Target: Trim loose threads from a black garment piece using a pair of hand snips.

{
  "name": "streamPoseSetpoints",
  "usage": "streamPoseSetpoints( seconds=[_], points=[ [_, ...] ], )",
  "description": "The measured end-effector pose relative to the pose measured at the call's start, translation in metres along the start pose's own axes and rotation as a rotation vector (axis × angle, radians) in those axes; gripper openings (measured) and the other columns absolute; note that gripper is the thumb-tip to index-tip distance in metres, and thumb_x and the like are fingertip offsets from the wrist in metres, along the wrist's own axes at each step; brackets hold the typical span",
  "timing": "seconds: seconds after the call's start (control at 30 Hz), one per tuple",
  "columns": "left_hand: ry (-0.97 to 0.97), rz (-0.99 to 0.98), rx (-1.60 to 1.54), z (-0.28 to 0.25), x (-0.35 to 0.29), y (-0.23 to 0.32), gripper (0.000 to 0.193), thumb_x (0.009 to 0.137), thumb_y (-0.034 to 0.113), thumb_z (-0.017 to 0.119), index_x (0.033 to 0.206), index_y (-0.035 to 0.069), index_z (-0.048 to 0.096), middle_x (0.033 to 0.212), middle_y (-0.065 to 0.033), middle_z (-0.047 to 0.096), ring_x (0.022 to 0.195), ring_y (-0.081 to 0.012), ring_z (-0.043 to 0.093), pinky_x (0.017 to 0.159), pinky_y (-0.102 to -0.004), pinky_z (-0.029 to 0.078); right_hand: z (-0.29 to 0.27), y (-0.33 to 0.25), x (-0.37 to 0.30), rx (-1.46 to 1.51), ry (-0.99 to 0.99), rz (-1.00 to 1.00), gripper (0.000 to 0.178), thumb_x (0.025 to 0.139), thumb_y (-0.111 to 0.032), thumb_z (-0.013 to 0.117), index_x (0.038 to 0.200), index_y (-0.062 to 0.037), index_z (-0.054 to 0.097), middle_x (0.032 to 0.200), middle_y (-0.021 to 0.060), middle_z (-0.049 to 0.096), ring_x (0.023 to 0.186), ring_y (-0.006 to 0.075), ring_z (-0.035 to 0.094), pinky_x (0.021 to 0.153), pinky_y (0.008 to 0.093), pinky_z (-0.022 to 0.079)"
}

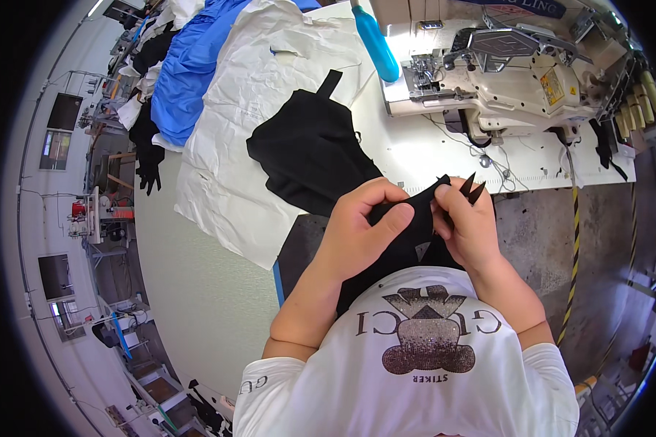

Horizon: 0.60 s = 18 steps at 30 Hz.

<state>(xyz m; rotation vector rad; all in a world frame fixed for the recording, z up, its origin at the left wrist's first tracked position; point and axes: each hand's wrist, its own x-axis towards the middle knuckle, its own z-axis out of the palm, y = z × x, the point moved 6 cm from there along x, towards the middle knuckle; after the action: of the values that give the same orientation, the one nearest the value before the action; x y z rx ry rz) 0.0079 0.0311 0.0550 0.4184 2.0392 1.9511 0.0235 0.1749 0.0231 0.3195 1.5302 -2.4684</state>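
A black garment (310, 142) is spread from the table's near edge toward my body, with a strap-like strip sticking up at its far end. My left hand (361, 229) is closed on its near part, thumb on top. Opposite it, my right hand (475, 229) pinches a raised edge of the same cloth between thumb and fingers. Two dark pointed blades, which look like thread snips (475, 191), stick out of my right hand. Their grip is hidden in the palm. Some of the cloth hangs down in front of my shirt.
White crumpled paper (219, 160) lies under the garment, with blue cloth (189, 73) heaped behind it. An industrial sewing machine (517, 80) stands on the white table (437, 149) at the far right, a teal bottle-shaped object (377, 45) beside it. Loose threads trail below the machine.
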Motion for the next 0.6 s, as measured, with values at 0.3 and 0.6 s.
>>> streamPoseSetpoints(
  seconds=[0.3,0.6],
  points=[
    [0.168,-0.099,-0.098,-0.006,0.001,0.001,0.018,0.087,0.015,0.059,0.079,-0.001,0.059,0.067,0.0077,0.046,0.062,-0.0004,0.035,0.054,-0.0172,0.027,-0.013,-0.014,-0.001,0.148,-0.116,-0.115,0.04,0.095,-0.035,0.028,0.096,-0.0023,0.051,0.071,0.0051,0.054,0.049,0.0069,0.038,0.045,0.019,0.029],
    [0.233,0.022,-0.028,-0.008,-0.002,0.011,0.024,0.09,0.018,0.058,0.079,-0.003,0.061,0.071,0.0002,0.056,0.067,-0.0047,0.047,0.06,-0.0198,0.037,0.029,-0.028,-0.038,-0.038,-0.416,0.26,0.025,0.098,-0.014,0.032,0.105,0.0033,0.049,0.069,0.0113,0.061,0.047,0.0113,0.054,0.045,0.0215,0.043]
  ],
)
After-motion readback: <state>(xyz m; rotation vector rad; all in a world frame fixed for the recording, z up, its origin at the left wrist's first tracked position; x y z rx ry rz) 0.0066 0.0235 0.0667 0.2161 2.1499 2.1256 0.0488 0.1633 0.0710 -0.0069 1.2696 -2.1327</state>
